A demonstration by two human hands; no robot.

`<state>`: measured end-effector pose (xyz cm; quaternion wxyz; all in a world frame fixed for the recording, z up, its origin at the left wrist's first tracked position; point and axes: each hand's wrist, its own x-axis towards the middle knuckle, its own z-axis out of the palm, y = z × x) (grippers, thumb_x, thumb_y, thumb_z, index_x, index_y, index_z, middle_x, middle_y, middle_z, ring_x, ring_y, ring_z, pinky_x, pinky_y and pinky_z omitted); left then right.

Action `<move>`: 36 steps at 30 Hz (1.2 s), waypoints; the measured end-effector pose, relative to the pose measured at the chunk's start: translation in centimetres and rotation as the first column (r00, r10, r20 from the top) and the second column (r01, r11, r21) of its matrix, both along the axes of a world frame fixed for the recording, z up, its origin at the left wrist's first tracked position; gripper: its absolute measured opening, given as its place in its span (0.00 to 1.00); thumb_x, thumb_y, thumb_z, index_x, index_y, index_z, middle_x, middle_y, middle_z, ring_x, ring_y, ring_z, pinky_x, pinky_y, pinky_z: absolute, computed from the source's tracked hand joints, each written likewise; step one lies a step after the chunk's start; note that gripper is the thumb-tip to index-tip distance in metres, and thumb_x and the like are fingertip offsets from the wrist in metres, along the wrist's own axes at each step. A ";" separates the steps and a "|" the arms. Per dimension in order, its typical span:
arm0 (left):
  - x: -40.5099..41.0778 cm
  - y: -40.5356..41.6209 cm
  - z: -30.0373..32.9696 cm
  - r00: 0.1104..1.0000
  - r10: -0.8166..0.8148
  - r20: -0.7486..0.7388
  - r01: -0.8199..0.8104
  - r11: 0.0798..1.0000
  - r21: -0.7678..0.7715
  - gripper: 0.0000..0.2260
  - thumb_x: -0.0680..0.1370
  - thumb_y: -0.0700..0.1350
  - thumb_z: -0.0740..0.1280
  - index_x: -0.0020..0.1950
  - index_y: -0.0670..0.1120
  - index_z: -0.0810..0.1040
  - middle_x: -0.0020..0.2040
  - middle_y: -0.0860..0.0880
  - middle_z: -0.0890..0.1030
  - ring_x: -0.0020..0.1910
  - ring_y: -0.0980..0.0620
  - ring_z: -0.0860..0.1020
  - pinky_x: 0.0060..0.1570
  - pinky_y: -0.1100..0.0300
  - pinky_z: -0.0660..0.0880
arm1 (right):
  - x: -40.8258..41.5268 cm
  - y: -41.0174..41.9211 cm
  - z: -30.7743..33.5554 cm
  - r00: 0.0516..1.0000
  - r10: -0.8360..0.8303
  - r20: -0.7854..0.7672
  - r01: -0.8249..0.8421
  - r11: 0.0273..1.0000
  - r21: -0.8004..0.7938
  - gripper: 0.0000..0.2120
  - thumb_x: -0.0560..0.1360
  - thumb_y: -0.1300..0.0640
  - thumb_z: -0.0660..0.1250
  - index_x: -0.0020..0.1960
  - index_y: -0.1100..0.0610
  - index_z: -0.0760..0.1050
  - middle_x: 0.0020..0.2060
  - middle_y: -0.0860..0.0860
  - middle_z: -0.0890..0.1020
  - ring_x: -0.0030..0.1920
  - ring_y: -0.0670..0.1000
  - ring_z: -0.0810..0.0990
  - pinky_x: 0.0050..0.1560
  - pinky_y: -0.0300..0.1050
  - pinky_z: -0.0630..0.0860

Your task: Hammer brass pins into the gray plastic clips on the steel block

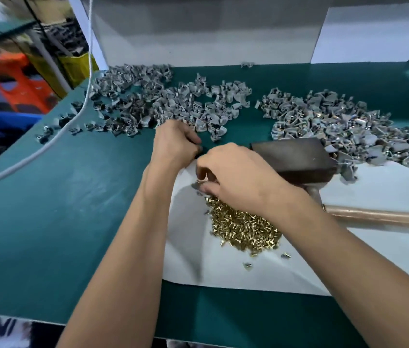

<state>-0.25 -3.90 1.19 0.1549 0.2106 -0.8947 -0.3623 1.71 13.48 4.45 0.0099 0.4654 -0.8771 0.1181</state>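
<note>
We see a teal bench (73,197), gray clips (148,101), golden brass pins (243,227), white paper (374,187), and a dark steel block (296,159).

Shiny brass pins (243,228); matt gray plastic clips (173,101); dull steel block (294,159).

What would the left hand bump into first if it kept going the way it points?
Probably the gray clips heaped just beyond the left hand; depth is hard to judge, but nothing else seems to lie between.

Both bare forearms reach forward; the left hand (176,141) and the right hand (236,169) have curled fingers, nearly touching.
</note>
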 end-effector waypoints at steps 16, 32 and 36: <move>-0.3 -0.4 0.0 0.968 0.164 -0.190 -0.141 0.981 0.130 0.09 0.70 0.35 0.74 0.47 0.47 0.85 0.39 0.52 0.84 0.41 0.53 0.83 0.48 0.58 0.81 | 0.5 -2.3 0.0 0.997 0.041 0.071 -0.050 0.991 0.128 0.06 0.77 0.62 0.64 0.42 0.55 0.70 0.37 0.52 0.71 0.37 0.59 0.73 0.31 0.47 0.63; -0.8 6.6 -0.3 0.903 -0.086 -0.422 0.319 0.792 0.520 0.09 0.74 0.38 0.77 0.53 0.44 0.86 0.47 0.43 0.87 0.45 0.47 0.87 0.50 0.56 0.83 | -5.7 12.9 -0.5 0.735 -0.661 0.152 0.585 0.504 -0.635 0.05 0.76 0.59 0.72 0.50 0.52 0.84 0.38 0.46 0.83 0.41 0.48 0.83 0.51 0.43 0.79; -0.5 7.2 -0.4 0.866 -0.188 -0.463 0.413 0.791 0.452 0.15 0.74 0.33 0.76 0.59 0.44 0.85 0.53 0.45 0.87 0.55 0.45 0.85 0.60 0.47 0.81 | -6.0 12.6 -1.3 0.700 -0.683 0.209 0.639 0.467 -0.611 0.07 0.76 0.62 0.71 0.48 0.51 0.83 0.36 0.46 0.82 0.39 0.47 0.82 0.50 0.44 0.81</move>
